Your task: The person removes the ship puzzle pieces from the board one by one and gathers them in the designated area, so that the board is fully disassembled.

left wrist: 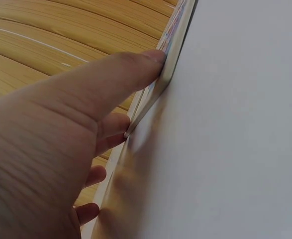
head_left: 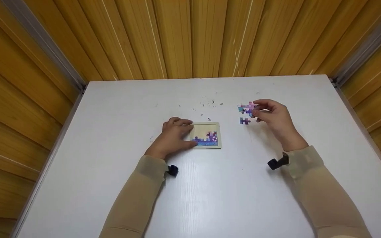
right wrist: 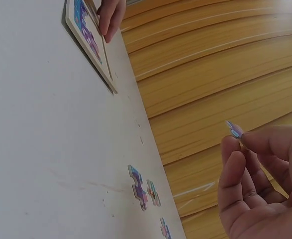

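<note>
A small pale wooden puzzle tray [head_left: 219,136] lies at the middle of the table, with joined purple and blue jigsaw pieces [head_left: 207,142] along its front and right. My left hand [head_left: 174,138] holds the tray's left side, its thumb on the front left part and its fingertips at the left edge. To the right of the tray, my right hand [head_left: 273,117] pinches a jigsaw piece [right wrist: 234,129] between thumb and fingers, raised off the table. Loose jigsaw pieces lie near that hand, including a purple one [head_left: 244,121]; the right wrist view shows another piece [right wrist: 153,192] beside it.
Dark specks [head_left: 212,101] are scattered on the white table [head_left: 190,191] behind the tray. Yellow wood-look panels [head_left: 190,39] stand along the back and both sides. Each sleeve cuff carries a black wrist mount [head_left: 273,164].
</note>
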A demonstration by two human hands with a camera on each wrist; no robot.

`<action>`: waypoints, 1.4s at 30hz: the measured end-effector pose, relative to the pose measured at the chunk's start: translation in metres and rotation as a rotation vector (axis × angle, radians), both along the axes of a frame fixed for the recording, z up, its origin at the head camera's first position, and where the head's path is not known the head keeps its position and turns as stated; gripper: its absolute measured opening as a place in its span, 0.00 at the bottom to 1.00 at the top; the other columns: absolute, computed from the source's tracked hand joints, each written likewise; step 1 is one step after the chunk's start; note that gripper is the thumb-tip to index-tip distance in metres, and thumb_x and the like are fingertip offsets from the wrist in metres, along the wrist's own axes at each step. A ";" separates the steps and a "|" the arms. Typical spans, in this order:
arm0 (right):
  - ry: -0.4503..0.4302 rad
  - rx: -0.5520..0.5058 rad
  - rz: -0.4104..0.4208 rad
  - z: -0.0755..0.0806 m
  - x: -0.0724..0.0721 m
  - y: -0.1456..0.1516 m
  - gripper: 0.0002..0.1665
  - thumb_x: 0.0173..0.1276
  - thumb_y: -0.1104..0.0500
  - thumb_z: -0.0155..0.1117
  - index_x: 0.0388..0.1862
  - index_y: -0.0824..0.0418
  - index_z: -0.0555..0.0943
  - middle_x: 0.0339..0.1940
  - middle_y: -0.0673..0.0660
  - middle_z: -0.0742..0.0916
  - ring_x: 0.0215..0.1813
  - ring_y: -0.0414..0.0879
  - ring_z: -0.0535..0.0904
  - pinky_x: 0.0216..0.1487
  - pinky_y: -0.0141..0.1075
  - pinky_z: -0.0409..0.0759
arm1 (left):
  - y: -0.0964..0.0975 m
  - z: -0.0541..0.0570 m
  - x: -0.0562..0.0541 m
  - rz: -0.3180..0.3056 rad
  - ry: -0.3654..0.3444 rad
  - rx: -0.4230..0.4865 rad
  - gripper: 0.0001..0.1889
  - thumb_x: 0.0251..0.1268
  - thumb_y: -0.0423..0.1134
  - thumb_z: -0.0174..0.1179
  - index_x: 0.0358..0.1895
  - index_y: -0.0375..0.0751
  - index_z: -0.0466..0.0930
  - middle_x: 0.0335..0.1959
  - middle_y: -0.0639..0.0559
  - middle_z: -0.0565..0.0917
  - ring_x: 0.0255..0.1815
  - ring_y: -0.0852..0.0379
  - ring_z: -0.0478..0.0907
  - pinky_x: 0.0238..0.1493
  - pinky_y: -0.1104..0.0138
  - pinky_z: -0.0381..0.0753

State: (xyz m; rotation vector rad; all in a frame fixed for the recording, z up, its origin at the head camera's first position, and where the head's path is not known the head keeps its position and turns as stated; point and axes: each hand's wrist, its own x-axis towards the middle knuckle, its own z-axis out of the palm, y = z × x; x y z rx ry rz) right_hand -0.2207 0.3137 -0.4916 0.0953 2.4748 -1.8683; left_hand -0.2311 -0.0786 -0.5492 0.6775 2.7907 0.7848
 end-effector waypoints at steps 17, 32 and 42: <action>-0.092 0.067 -0.048 -0.006 -0.004 0.030 0.26 0.84 0.52 0.72 0.76 0.58 0.83 0.57 0.47 0.86 0.52 0.40 0.89 0.54 0.29 0.89 | 0.000 0.003 0.000 -0.019 0.021 -0.018 0.42 0.70 0.63 0.78 0.82 0.48 0.80 0.85 0.56 0.77 0.88 0.45 0.62 0.91 0.45 0.56; -0.201 0.155 -0.046 -0.021 -0.011 0.039 0.27 0.85 0.52 0.71 0.77 0.55 0.83 0.58 0.51 0.83 0.53 0.44 0.86 0.51 0.30 0.88 | 0.001 0.003 0.001 0.007 0.012 -0.012 0.39 0.68 0.61 0.79 0.80 0.53 0.82 0.84 0.61 0.78 0.88 0.45 0.63 0.91 0.44 0.58; -0.181 0.260 -0.007 -0.027 -0.012 0.043 0.24 0.84 0.55 0.71 0.75 0.57 0.85 0.55 0.55 0.83 0.45 0.44 0.83 0.44 0.30 0.85 | 0.000 0.002 0.000 -0.015 0.023 -0.005 0.39 0.68 0.60 0.79 0.79 0.51 0.83 0.83 0.58 0.79 0.88 0.44 0.64 0.90 0.43 0.57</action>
